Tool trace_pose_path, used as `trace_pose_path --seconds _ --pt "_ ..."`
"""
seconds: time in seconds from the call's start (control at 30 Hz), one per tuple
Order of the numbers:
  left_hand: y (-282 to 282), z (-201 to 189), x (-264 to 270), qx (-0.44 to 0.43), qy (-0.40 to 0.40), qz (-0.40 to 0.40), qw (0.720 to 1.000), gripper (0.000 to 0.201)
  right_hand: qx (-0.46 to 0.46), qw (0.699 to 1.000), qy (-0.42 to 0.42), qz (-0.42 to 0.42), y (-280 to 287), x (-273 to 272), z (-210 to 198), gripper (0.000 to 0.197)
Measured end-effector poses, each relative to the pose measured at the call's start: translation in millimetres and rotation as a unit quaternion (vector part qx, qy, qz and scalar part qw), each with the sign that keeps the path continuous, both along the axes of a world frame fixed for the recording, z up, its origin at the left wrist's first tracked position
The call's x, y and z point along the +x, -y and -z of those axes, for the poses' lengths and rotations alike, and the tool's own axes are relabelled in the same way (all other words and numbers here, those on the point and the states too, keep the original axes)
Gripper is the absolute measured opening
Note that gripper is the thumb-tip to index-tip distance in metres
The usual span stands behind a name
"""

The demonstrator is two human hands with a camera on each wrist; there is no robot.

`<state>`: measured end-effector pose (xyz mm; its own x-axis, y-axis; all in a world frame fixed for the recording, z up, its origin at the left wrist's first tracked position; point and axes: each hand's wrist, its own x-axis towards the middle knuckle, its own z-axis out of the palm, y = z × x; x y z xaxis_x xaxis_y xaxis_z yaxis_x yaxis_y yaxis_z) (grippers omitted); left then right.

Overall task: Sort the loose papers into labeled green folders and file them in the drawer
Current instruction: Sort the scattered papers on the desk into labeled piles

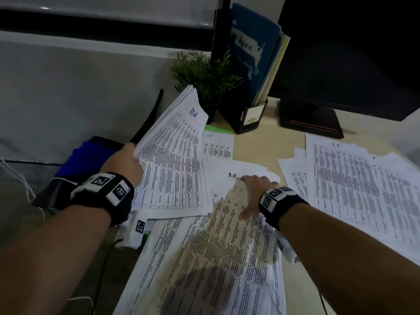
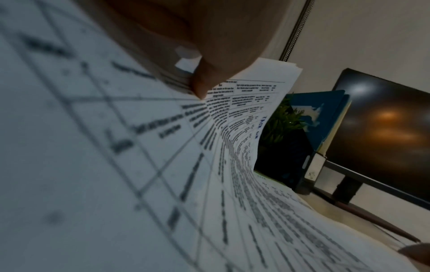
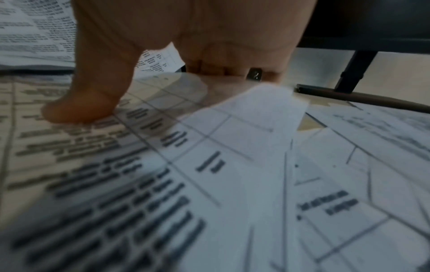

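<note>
Printed table sheets cover the desk. My left hand holds a sheaf of papers by its left edge, its far end tilted up off the desk. In the left wrist view the thumb pinches that sheaf. My right hand is arched over a blurred loose sheet with red marks at its top. Its thumb and fingertips press down on the sheet. A green folder edge shows beneath papers near the plant. No drawer is in view.
Several overlapping paper piles lie on the right. At the back stand a small plant and a black file holder with a blue "Admin" folder. A dark monitor rises on its base. A blue object sits off the desk's left edge.
</note>
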<state>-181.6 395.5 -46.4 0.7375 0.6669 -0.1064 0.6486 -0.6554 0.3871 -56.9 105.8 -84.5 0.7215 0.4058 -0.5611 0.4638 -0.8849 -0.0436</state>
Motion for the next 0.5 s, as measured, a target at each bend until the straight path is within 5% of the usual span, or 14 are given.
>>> trace_pose_path --seconds 0.1,0.37,0.5 --pt "0.2 -1.3 -3.6 -0.004 -0.009 0.006 1.000 0.031 0.010 0.999 -0.036 0.015 -3.8 0.0 -5.4 0.112" --pt "1.2 -3.7 -2.0 0.005 0.012 0.015 1.000 0.026 0.062 0.996 -0.062 0.029 2.4 12.5 -13.3 0.020" --pt "3.9 -6.1 -3.8 0.059 0.031 0.035 0.997 0.021 -0.020 0.999 -0.006 -0.048 14.5 20.8 -22.5 0.026"
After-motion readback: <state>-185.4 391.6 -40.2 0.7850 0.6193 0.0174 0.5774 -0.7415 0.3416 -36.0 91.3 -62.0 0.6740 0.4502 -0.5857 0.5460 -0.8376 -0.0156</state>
